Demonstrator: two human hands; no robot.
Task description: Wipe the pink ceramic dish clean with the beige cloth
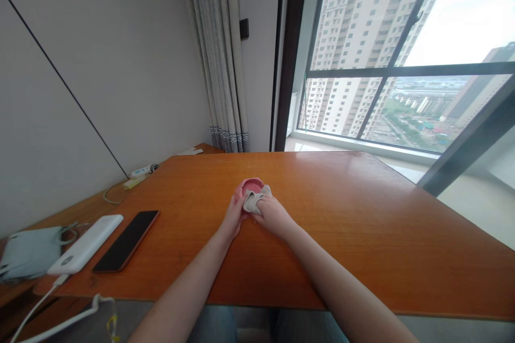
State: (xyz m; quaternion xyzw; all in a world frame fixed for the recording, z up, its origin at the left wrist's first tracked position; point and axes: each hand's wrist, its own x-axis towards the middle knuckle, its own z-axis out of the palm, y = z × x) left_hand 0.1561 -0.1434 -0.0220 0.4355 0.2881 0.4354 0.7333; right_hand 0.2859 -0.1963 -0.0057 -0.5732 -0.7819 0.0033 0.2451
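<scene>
A small pink dish [252,184] with a raised rim is tilted toward me above the middle of the wooden table [354,214]. My left hand [234,214] is closed around its left side. In my right hand [276,214] is a crumpled light grey cloth [252,202], pressed against the near part of the dish. The cloth and my fingers hide the dish's lower right side, and its underside is out of sight.
A black phone [126,241] lies on the table at the left, beside a white power bank [86,244] with a cable plugged in. Further left sits a pale grey pouch [32,252]. A power strip [141,171] rests near the wall, and a curtain [223,53] hangs behind.
</scene>
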